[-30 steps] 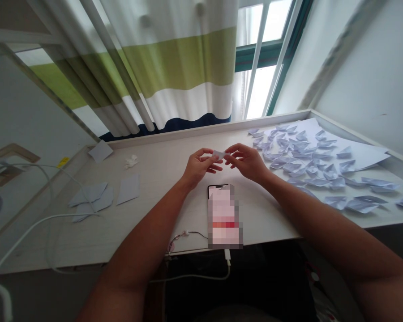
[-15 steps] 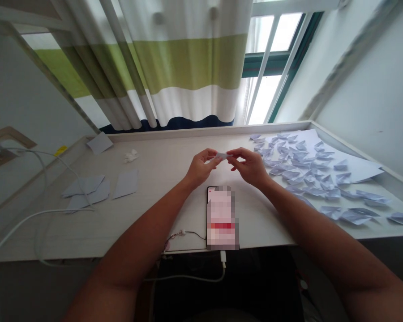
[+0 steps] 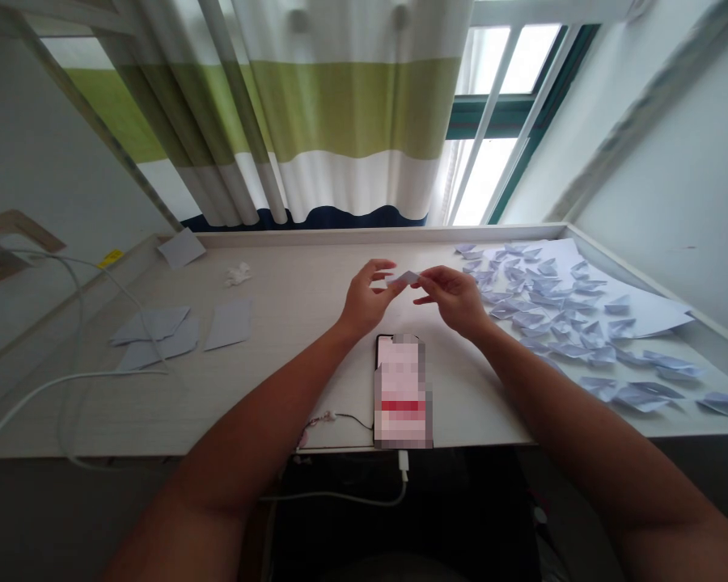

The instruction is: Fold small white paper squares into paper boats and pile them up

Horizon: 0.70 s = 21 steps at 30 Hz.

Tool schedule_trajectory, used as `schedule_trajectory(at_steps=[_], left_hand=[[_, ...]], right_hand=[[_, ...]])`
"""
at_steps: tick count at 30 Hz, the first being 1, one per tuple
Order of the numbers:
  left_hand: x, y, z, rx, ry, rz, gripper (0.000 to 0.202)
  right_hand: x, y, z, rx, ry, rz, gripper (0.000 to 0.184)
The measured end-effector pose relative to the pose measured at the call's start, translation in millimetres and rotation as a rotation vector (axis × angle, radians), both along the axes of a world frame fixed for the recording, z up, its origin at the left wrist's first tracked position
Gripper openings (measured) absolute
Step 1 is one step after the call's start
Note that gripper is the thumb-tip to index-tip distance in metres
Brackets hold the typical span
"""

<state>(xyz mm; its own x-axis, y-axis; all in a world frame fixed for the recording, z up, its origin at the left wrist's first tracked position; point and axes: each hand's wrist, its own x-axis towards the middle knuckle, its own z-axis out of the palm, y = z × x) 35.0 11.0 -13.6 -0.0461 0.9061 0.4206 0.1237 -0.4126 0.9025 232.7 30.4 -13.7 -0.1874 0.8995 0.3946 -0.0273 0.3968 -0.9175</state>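
Both my hands are raised over the middle of the pale desk [image 3: 279, 388], pinching one small folded piece of white paper [image 3: 403, 278] between them. My left hand [image 3: 367, 301] grips its left end with thumb and fingers closed. My right hand [image 3: 452, 297] pinches its right end. A phone [image 3: 402, 392] lies flat on the desk just below my hands, with a white cable plugged in at the desk's front edge.
Several small folded paper boats [image 3: 552, 311] cover the right side of the desk, some on a large white sheet [image 3: 649, 311]. Flat paper squares [image 3: 175, 331] lie at the left, with a crumpled scrap [image 3: 238, 274] and white cables [image 3: 66, 380]. A striped curtain and window stand behind.
My hands keep hold of the folded paper and have shifted only slightly. The view has drifted a little, so the desk sits slightly lower in the picture.
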Motion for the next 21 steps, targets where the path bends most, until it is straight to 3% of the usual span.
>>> schedule_trajectory(at_steps=[4,7,15,21], left_hand=[[-4.9,3.0,-0.8,0.228,0.192,0.23,0.019],[-7.1,4.6,-1.2,0.32,0.28,0.257,0.012],[-4.2,4.0,-1.6,0.139,0.14,0.128,0.008],[-2.5,7.1,-2.6,-0.076,-0.05,-0.015,0.02]], right_hand=[[-0.5,0.7,1.0,-0.027,0.065,-0.058,0.045],[-2.6,0.0,1.5,-0.05,0.105,-0.049,0.046],[-5.2,-2.0,2.8,-0.053,0.12,-0.042,0.048],[-5.6,-2.9,1.8,-0.067,0.118,-0.025,0.048]])
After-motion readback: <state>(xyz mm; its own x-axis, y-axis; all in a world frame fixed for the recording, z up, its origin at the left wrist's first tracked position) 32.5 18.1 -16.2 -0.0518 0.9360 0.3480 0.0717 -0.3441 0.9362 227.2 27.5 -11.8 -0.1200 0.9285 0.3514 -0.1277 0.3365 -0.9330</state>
